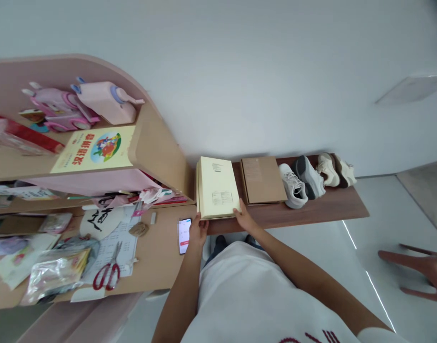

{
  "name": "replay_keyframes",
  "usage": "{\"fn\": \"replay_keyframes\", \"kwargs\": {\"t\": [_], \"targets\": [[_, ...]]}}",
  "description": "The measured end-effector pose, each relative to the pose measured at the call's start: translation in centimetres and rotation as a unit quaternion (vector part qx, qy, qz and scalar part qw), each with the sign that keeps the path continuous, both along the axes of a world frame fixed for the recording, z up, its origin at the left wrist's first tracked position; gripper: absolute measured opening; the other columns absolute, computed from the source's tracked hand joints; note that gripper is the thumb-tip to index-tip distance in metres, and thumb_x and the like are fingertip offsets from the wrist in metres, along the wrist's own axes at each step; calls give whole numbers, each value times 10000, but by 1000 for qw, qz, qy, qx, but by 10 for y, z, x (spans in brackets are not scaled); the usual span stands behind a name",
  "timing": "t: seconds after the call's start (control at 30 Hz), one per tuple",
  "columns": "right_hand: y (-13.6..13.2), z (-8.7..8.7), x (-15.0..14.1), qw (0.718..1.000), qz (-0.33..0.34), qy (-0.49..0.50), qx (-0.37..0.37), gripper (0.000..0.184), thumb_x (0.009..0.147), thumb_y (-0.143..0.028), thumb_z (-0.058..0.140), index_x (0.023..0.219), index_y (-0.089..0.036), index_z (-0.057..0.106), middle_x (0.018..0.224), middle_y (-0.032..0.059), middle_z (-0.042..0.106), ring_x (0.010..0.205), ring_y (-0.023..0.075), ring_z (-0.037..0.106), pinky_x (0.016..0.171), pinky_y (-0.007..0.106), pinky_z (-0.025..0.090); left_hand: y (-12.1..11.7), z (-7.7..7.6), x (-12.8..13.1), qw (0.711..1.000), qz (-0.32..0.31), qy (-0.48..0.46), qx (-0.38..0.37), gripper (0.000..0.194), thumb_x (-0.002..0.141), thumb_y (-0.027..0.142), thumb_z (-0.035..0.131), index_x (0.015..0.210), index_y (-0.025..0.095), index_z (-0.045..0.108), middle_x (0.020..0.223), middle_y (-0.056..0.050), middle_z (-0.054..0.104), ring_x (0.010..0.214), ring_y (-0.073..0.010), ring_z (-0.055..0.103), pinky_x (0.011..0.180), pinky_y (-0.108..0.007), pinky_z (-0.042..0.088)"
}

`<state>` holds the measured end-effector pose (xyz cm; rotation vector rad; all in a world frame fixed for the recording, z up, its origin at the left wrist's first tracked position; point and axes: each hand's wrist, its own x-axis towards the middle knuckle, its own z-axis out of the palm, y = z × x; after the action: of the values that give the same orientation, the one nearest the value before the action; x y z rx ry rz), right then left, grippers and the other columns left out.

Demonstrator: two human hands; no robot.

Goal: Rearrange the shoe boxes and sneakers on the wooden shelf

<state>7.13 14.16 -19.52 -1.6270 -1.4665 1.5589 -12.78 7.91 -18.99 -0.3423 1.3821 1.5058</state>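
A thick cream-coloured book [217, 186] lies on the left end of a dark wooden bench [311, 209], against the side of a desk. My left hand [198, 232] grips the book's near left corner, right beside a lit phone [184, 235] lying on the desk. My right hand [244, 217] holds the near right corner, thumb on the cover. A brown cardboard-coloured book [263, 180] lies just right of the cream one.
Two pairs of sneakers [313, 178] sit further along the bench. The desk [157, 257] carries red scissors [108, 275], papers and plastic bags; pink toys and a yellow booklet [93, 150] rest on its shelf. Another person's spread hand [420, 274] shows at the right edge.
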Motion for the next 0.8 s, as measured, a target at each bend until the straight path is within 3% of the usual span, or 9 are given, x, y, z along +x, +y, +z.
{"fn": "replay_keyframes", "kwargs": {"t": [0.17,0.3,0.43,0.6,0.8], "targets": [[-3,10,-1,996,39,-85,5,801,934,-651,450,1579,-187,350,1645,131,319,1544,298,230,1240,468,230,-5,24,14,996,-56,37,57,169,839,261,767,961,208,662,971,-38,738,871,-160,720,872,-379,601],[-4,18,-6,993,56,-104,-6,771,935,-674,459,1561,-230,392,1689,84,205,1573,297,103,1261,504,131,-3,31,21,988,-83,122,40,266,824,301,784,1041,201,668,1040,-64,736,900,-163,718,862,-379,604],[-8,24,-13,997,75,-13,-14,896,889,-763,464,1586,-214,337,1673,85,247,1568,277,147,1272,474,130,1,35,29,969,-92,231,-3,402,811,348,779,1162,185,670,984,-75,747,899,-195,719,844,-382,601],[-11,34,-19,996,39,64,-43,1023,773,-799,613,1573,-210,370,1623,79,368,1551,314,206,1276,483,138,0,40,38,914,-136,378,-49,432,800,384,765,1165,166,692,999,-98,758,989,-239,714,933,-394,561],[-16,31,-16,992,3,103,-69,992,801,-779,591,1576,-208,353,1622,68,366,1515,273,320,1265,438,206,-4,49,46,863,-196,459,-73,404,793,364,753,1155,193,700,1101,-96,751,1037,-248,701,992,-397,518]]}}
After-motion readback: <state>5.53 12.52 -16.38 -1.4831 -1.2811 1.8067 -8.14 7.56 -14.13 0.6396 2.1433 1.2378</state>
